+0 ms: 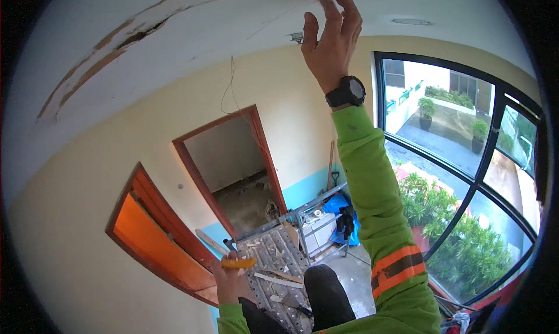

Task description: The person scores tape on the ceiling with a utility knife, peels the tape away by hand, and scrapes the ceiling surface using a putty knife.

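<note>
My right hand [335, 40] is raised to the white ceiling [233, 28], its fingers bent and apart. Its fingertips touch the ceiling by a torn brown edge; nothing shows in its grasp. A long damaged strip [140, 34], with peeled edges and a dark gap, curves leftward along the ceiling. Low down, my left hand [227, 279] is closed around a yellow tool [239, 263], which looks like a utility knife handle. A pale flat strip [211, 241] shows just beyond that hand; whether the fingers hold it too is hard to tell.
Below me a perforated metal scaffold platform [265, 249] carries pale broken strips and a scraper [297, 305]. My knee [326, 290] is over it. A doorway [227, 153], an orange door [157, 235] and a black-framed window [437, 148] surround me. A thin wire [233, 86] hangs ahead.
</note>
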Demonstrator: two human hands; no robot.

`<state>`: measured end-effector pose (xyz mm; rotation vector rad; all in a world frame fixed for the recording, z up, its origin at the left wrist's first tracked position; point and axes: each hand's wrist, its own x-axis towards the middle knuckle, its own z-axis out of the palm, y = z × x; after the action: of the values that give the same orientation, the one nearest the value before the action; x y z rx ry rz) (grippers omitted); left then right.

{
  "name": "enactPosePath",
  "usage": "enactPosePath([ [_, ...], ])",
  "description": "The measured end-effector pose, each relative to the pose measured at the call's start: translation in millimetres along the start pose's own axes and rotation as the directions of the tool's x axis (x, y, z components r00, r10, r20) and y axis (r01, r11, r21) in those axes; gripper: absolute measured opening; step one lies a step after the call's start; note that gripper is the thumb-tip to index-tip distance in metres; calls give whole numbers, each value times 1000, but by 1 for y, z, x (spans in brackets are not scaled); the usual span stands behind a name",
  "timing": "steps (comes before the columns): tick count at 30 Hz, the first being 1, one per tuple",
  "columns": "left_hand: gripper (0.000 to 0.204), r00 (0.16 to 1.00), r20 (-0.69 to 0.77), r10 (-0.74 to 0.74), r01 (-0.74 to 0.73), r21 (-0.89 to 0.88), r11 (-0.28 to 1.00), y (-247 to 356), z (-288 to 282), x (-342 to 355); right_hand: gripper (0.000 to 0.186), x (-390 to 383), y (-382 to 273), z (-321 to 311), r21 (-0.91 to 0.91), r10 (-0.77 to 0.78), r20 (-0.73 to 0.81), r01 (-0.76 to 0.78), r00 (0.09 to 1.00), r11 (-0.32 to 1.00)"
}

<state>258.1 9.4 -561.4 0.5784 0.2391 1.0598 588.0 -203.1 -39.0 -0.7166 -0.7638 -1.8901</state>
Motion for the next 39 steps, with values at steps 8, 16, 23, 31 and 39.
enactPosePath([
  [8, 32, 983, -168, -70, 56, -86, 995, 2, 2, -14, 38, 7, 13, 4, 47, -9, -42, 11, 999, 999],
  [16, 36, 993, -45, -111, 109, -40, 993, 9, -14, -17, 30, 20, 7, 6, 114, 49, -50, -43, 998, 993],
  [23, 40, 998, -25, -66, 66, 3, 998, 8, -18, -21, 25, 13, 11, 17, 77, -6, -83, 12, 997, 997],
  [31, 40, 997, -60, -49, 52, 43, 998, 19, -4, -32, 18, 6, 6, 16, 131, 15, -81, -4, 997, 991],
  [39, 40, 977, -206, -45, 49, 12, 999, 21, -16, -27, 15, 13, 1, 15, 104, 4, -120, 9, 993, 994],
])
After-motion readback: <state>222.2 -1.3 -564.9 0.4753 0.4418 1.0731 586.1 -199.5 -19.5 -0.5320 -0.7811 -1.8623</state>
